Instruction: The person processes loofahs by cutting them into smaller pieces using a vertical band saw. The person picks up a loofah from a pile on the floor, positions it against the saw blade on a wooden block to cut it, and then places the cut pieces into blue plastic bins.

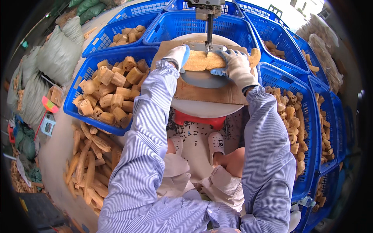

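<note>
A long tan dried loofah (pixel 200 62) lies crosswise under a metal machine head (pixel 210 12), whose dark vertical bar (pixel 210 33) comes down to its upper edge. My left hand (pixel 179 56), in a white and blue work glove, is closed around the loofah's left end. My right hand (pixel 236 65), gloved the same way, grips it right of the bar, with the curved end sticking out past the fingers. Below the loofah are a grey metal plate (pixel 204 80) and a piece of brown cardboard (pixel 210 95) on a round white surface (pixel 198 108). Exactly where the bar's tip meets the loofah is hard to see.
A blue basket (pixel 99 123) of short loofah pieces stands at my left, above a pile of whole loofahs (pixel 91 167). More blue baskets (pixel 307 182) with pieces line the right. A large blue basket (pixel 171 23) sits behind the machine. Below is a red stool (pixel 198 119).
</note>
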A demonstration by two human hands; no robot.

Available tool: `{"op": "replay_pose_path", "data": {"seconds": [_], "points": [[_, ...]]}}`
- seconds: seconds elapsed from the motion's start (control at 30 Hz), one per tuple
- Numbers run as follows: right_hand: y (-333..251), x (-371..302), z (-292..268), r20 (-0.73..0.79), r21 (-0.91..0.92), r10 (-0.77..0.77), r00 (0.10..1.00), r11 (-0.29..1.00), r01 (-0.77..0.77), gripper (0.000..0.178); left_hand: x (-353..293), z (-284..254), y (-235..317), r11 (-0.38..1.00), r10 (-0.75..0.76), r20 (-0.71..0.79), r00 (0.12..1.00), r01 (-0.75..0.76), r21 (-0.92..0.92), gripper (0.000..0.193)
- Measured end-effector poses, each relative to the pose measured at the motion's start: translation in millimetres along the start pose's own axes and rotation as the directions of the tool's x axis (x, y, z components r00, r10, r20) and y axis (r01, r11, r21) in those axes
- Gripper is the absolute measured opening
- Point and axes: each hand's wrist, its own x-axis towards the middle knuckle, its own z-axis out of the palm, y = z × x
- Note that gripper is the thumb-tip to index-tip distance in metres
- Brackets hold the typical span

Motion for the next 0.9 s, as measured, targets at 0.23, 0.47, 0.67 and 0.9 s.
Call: {"op": "replay_pose_path", "data": {"seconds": [0.23,0.47,0.67,0.9], "points": [[24,24,5,0.157,0.135,0.029,0.987,0.99,-0.051,0.094,17,-25,25,0.873,0.0,0.363,0.932,-0.178,0.454,0.083],[15,22,-11,0.212,0.142,0.035,0.977,0.988,-0.066,0.085,20,-32,24,0.924,-0.141,0.388,0.911,-0.02,0.382,0.061],[37,34,15,0.071,0.071,0.059,0.996,0.995,-0.064,0.082,33,-21,20,0.903,-0.104,0.283,0.953,-0.029,0.429,0.041],[31,-4,-4,0.158,0.009,-0.006,0.987,1.0,0.005,0.091,-9,-52,-24,0.514,-0.375,0.237,0.896,0.414,-0.751,0.042]]}}
